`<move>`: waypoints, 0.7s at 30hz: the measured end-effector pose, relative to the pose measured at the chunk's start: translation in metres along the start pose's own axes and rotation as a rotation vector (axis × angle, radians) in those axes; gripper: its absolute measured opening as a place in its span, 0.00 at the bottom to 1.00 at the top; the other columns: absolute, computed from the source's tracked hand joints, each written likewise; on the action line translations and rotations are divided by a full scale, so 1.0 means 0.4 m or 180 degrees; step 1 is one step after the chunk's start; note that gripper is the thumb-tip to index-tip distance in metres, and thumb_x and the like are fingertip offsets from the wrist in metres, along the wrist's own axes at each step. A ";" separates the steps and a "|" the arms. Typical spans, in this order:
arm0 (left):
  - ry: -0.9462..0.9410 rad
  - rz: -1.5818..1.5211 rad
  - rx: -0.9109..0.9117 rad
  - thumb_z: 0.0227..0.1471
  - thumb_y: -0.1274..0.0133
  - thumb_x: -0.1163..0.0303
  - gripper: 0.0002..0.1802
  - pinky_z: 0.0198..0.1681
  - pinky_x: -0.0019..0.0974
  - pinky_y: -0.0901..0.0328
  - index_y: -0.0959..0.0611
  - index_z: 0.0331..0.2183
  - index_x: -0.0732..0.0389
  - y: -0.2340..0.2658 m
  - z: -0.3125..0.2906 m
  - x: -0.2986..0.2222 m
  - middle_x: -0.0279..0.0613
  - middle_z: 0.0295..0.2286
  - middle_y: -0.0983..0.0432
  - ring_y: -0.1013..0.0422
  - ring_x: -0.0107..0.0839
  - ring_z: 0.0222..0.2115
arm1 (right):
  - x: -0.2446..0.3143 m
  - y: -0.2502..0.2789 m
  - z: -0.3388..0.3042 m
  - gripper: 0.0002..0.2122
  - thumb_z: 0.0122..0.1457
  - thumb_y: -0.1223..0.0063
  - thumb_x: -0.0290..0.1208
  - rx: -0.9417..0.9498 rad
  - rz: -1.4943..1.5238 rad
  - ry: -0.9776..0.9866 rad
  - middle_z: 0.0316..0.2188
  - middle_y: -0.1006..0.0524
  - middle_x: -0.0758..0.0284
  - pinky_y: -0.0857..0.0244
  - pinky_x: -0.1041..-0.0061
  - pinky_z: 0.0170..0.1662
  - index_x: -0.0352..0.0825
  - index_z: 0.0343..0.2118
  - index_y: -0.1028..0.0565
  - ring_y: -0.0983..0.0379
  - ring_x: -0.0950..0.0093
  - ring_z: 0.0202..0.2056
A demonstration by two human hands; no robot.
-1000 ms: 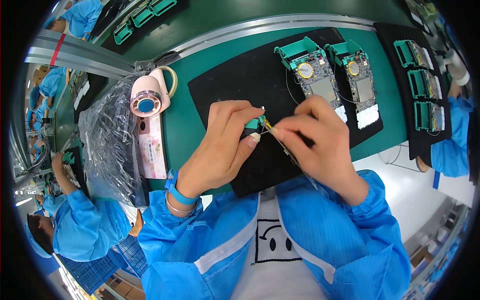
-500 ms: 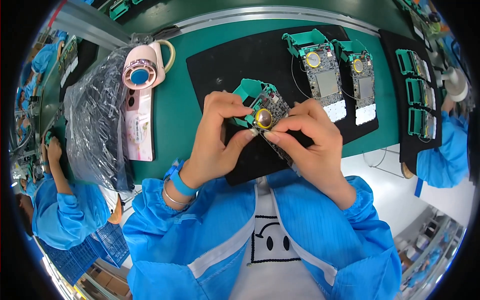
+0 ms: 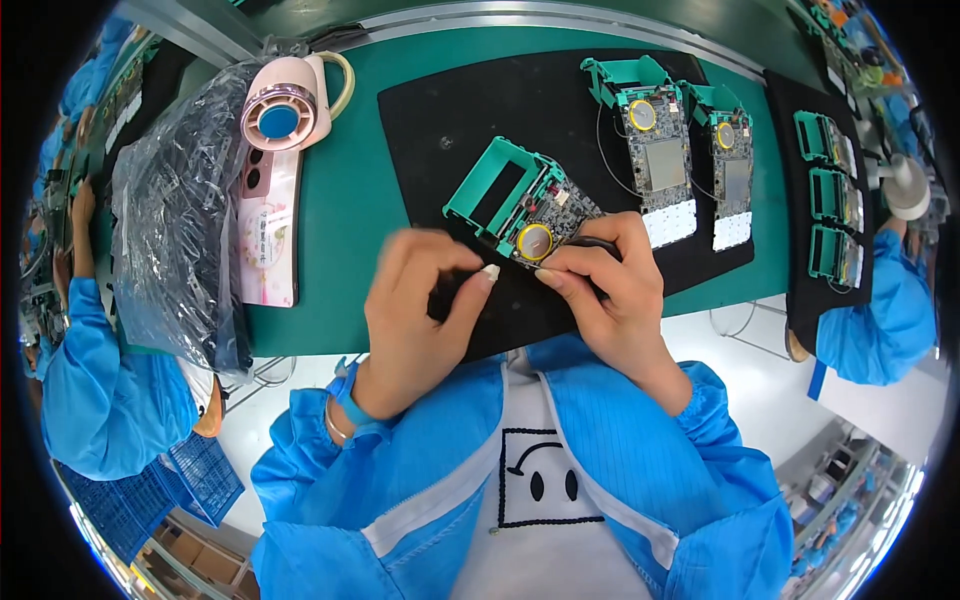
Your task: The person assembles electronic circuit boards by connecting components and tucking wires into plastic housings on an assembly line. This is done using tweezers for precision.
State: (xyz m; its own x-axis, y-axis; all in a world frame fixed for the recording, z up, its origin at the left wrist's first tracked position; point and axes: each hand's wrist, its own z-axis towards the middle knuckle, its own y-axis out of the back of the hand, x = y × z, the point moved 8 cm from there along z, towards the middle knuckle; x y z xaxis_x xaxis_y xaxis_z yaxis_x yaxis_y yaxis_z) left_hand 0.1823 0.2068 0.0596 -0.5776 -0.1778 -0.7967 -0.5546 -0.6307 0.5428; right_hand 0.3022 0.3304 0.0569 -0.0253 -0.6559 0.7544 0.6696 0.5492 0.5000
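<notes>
A circuit board [image 3: 560,208] with a green plastic frame [image 3: 490,185] at its far left end is tilted over the black mat. A round coin cell [image 3: 535,241] with a yellow rim sits at its near edge. My right hand [image 3: 615,300] grips the near right part of the board between thumb and fingers, hiding that end. Just left of the board is my left hand [image 3: 425,300], off it, with fingers curled and smeared by motion. Its thumb and index tips look slightly apart, with nothing visible between them.
Two similar boards [image 3: 663,165] [image 3: 732,170] lie at the mat's right. A pink handheld fan [image 3: 300,100], a patterned phone [image 3: 270,245] and black plastic-wrapped material [image 3: 180,220] are on the left. Several more green-framed units [image 3: 830,195] lie on the right mat, beside a co-worker's blue sleeve [image 3: 880,320].
My left hand has let go of the board and drawn back left. The green frame, partly behind that hand before, now shows fully. My right hand keeps its hold.
</notes>
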 end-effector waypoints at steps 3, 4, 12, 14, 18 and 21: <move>0.1344 -0.0958 0.0562 0.50 0.44 0.73 0.06 0.20 0.23 0.39 0.19 0.32 0.66 -0.041 -0.025 0.046 0.40 0.24 0.25 0.33 0.20 0.18 | 0.016 -0.002 0.004 0.07 0.44 0.37 0.22 0.0075 -0.0039 0.0192 0.30 0.32 0.64 0.39 0.78 0.32 0.33 0.28 0.22 0.33 0.71 0.32; 0.1244 -0.1088 0.0636 0.55 0.48 0.72 0.09 0.18 0.22 0.42 0.18 0.33 0.67 -0.053 -0.019 0.031 0.38 0.20 0.25 0.36 0.16 0.15 | 0.016 -0.002 0.003 0.07 0.44 0.38 0.22 0.0096 -0.0061 0.0197 0.30 0.32 0.64 0.38 0.77 0.32 0.33 0.28 0.22 0.33 0.70 0.32; 0.1942 -0.2012 0.0939 0.54 0.48 0.71 0.10 0.14 0.20 0.48 0.19 0.31 0.69 -0.101 -0.022 0.056 0.34 0.18 0.26 0.39 0.14 0.13 | 0.009 -0.002 -0.002 0.07 0.45 0.38 0.21 0.0024 -0.0005 0.0095 0.30 0.32 0.64 0.38 0.78 0.31 0.32 0.28 0.23 0.33 0.72 0.31; 0.1933 -0.2044 0.0922 0.54 0.48 0.71 0.09 0.14 0.20 0.49 0.18 0.30 0.69 -0.103 -0.019 0.056 0.34 0.17 0.27 0.40 0.13 0.12 | 0.006 0.002 0.000 0.06 0.45 0.39 0.20 -0.0087 0.0026 0.0062 0.29 0.32 0.64 0.39 0.79 0.30 0.32 0.27 0.23 0.33 0.73 0.30; 0.1976 -0.1999 0.0909 0.53 0.48 0.73 0.09 0.13 0.20 0.51 0.19 0.29 0.70 -0.103 -0.013 0.056 0.37 0.17 0.27 0.41 0.15 0.12 | 0.013 0.001 0.004 0.06 0.45 0.39 0.20 -0.0047 -0.0071 0.0079 0.29 0.32 0.64 0.39 0.79 0.30 0.32 0.27 0.23 0.33 0.73 0.29; 0.1988 -0.2046 0.0976 0.53 0.48 0.74 0.08 0.13 0.20 0.52 0.19 0.28 0.70 -0.108 -0.008 0.061 0.38 0.17 0.27 0.42 0.15 0.11 | 0.016 0.004 0.007 0.05 0.45 0.38 0.20 -0.0027 -0.0140 0.0027 0.29 0.32 0.64 0.39 0.79 0.29 0.32 0.26 0.23 0.33 0.73 0.29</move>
State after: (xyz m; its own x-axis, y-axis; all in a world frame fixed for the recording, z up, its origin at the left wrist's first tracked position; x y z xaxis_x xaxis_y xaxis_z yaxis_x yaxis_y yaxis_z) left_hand 0.1941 0.2274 0.0160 0.2691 -0.2935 -0.9173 -0.8395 -0.5382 -0.0741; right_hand 0.3012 0.3284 0.0638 -0.0484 -0.6838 0.7281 0.6744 0.5153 0.5288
